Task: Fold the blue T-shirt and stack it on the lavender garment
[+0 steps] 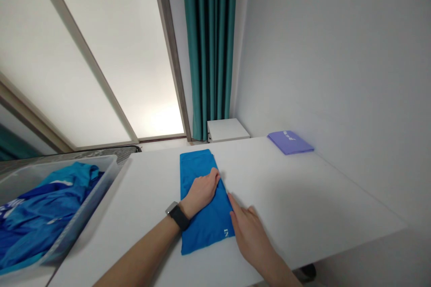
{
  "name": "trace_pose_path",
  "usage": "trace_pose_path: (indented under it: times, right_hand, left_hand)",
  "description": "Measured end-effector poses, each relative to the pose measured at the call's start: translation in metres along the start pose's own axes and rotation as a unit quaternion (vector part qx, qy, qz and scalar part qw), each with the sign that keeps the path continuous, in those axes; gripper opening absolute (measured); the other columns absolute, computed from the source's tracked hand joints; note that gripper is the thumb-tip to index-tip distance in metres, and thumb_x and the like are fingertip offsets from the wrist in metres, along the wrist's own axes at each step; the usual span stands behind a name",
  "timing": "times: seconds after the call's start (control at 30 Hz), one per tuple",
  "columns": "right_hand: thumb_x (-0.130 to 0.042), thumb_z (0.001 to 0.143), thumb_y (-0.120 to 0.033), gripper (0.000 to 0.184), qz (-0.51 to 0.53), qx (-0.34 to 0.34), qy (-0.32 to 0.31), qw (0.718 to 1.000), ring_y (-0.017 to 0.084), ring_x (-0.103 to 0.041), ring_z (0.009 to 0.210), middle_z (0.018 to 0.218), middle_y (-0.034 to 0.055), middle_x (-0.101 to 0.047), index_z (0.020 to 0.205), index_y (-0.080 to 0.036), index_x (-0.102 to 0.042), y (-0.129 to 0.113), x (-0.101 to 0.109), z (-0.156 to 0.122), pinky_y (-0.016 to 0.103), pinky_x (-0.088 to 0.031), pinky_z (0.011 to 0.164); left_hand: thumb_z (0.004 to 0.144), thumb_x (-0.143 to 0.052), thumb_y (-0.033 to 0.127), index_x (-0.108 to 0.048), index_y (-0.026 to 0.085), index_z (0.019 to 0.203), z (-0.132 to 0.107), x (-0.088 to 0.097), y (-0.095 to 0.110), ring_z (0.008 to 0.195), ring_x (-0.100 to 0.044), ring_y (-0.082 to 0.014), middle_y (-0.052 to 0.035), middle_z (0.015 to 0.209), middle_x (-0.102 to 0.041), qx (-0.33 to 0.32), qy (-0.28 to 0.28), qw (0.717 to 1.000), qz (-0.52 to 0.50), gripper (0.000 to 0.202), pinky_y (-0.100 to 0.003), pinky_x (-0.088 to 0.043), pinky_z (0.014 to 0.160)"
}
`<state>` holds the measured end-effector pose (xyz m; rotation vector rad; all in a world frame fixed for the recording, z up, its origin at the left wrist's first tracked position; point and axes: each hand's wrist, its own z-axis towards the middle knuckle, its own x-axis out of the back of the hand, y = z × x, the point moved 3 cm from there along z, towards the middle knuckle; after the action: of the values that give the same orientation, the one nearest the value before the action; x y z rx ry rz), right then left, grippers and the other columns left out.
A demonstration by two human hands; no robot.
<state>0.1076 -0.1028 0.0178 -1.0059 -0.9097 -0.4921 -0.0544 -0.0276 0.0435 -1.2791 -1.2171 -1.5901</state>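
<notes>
A folded bright blue garment [206,228] lies lengthwise on the white table [296,197], with small white lettering near its near end. My left hand [200,193] rests flat across the middle of the garment, its fingers together and pointing right. My right hand [248,233] lies on the table with its fingertips touching the garment's right edge. It holds nothing. A black wristwatch [178,215] is on my left wrist.
A translucent plastic bin [81,197] full of crumpled blue clothing stands beyond the table's left edge. A folded purple garment [289,142] lies at the far table corner against the wall. Behind the table are a small white cabinet [228,130], a teal curtain [209,45] and a frosted window [101,76].
</notes>
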Motion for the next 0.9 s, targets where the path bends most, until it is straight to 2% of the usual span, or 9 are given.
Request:
trace_pose_path:
  times: [0.07, 0.17, 0.27, 0.37, 0.5, 0.73, 0.8, 0.9]
  right_hand:
    - [-0.029, 0.097, -0.015, 0.045, -0.044, -0.009, 0.013, 0.999, 0.025, -0.068, 0.080, 0.092, 0.0108, -0.074, 0.139, -0.016, -0.045, -0.002, -0.004, 0.000, 0.038, -0.040, 0.080]
    - [-0.034, 0.097, -0.015, 0.031, -0.064, -0.031, 0.050, 0.996, 0.024, -0.068, 0.075, 0.086, 0.0081, -0.073, 0.121, -0.017, -0.053, -0.006, -0.006, -0.002, 0.036, -0.037, 0.075]
    - [-0.036, 0.096, -0.015, 0.018, -0.058, -0.032, 0.087, 0.994, 0.023, -0.068, 0.070, 0.080, 0.0044, -0.072, 0.105, -0.020, -0.051, -0.008, -0.005, -0.005, 0.034, -0.034, 0.072]
    - [-0.034, 0.097, -0.016, 0.016, -0.064, -0.016, 0.114, 0.991, 0.022, -0.067, 0.069, 0.084, 0.0041, -0.072, 0.096, -0.022, -0.049, -0.009, -0.002, -0.007, 0.034, -0.033, 0.070]
    - [-0.030, 0.099, -0.018, 0.019, -0.058, -0.012, 0.118, 0.991, 0.021, -0.066, 0.071, 0.087, 0.0049, -0.072, 0.096, -0.022, -0.048, -0.008, -0.001, -0.007, 0.034, -0.033, 0.071]
    - [-0.035, 0.098, -0.019, 0.016, -0.059, -0.015, 0.110, 0.992, 0.021, -0.065, 0.069, 0.080, 0.0035, -0.069, 0.092, -0.022, -0.049, -0.006, -0.004, -0.008, 0.035, -0.035, 0.070]
    - [-0.036, 0.098, -0.021, 0.016, -0.058, -0.014, 0.108, 0.992, 0.022, -0.064, 0.074, 0.084, 0.0051, -0.068, 0.095, -0.022, -0.052, -0.005, -0.001, -0.007, 0.036, -0.038, 0.072]
    - [-0.037, 0.098, -0.023, 0.022, -0.050, 0.009, 0.114, 0.992, 0.025, -0.063, 0.089, 0.099, 0.0094, -0.068, 0.109, -0.020, -0.055, -0.003, 0.009, -0.003, 0.039, -0.045, 0.079]
  left_hand:
    - [0.105, -0.021, 0.032, -0.042, 0.020, 0.106, 0.001, -0.002, 0.000, 0.081, -0.072, -0.0250, -0.0084, 0.089, -0.071, -0.003, 0.001, 1.000, 0.014, 0.024, -0.029, -0.048, 0.065]
    - [0.105, -0.023, 0.032, -0.043, 0.020, 0.106, 0.001, -0.006, 0.000, 0.083, -0.072, -0.0261, -0.0093, 0.092, -0.071, -0.009, -0.002, 1.000, 0.027, 0.023, -0.030, -0.048, 0.064]
    - [0.105, -0.023, 0.032, -0.043, 0.020, 0.108, 0.000, -0.005, 0.001, 0.085, -0.072, -0.0254, -0.0093, 0.091, -0.070, -0.001, -0.011, 1.000, 0.029, 0.024, -0.030, -0.049, 0.067]
    - [0.105, -0.022, 0.033, -0.044, 0.019, 0.109, 0.000, -0.001, 0.004, 0.084, -0.071, -0.0254, -0.0094, 0.090, -0.070, -0.005, -0.012, 0.999, 0.030, 0.026, -0.030, -0.049, 0.067]
    - [0.105, -0.022, 0.034, -0.045, 0.019, 0.110, 0.001, 0.004, 0.007, 0.084, -0.071, -0.0257, -0.0107, 0.094, -0.071, -0.026, -0.002, 0.999, 0.037, 0.028, -0.031, -0.049, 0.068]
    - [0.104, -0.029, 0.030, -0.048, 0.020, 0.109, 0.007, -0.004, 0.004, 0.084, -0.070, -0.0240, -0.0093, 0.098, -0.070, -0.011, -0.017, 0.999, 0.042, 0.022, -0.031, -0.049, 0.070]
    - [0.103, -0.033, 0.029, -0.050, 0.020, 0.107, 0.005, 0.002, 0.004, 0.089, -0.068, -0.0239, -0.0087, 0.101, -0.069, -0.017, 0.001, 0.999, 0.040, 0.020, -0.032, -0.049, 0.075]
    - [0.101, -0.038, 0.028, -0.053, 0.019, 0.115, -0.011, 0.022, 0.007, 0.105, -0.061, -0.0265, -0.0104, 0.112, -0.065, -0.023, 0.067, 0.995, 0.072, 0.022, -0.039, -0.047, 0.089]
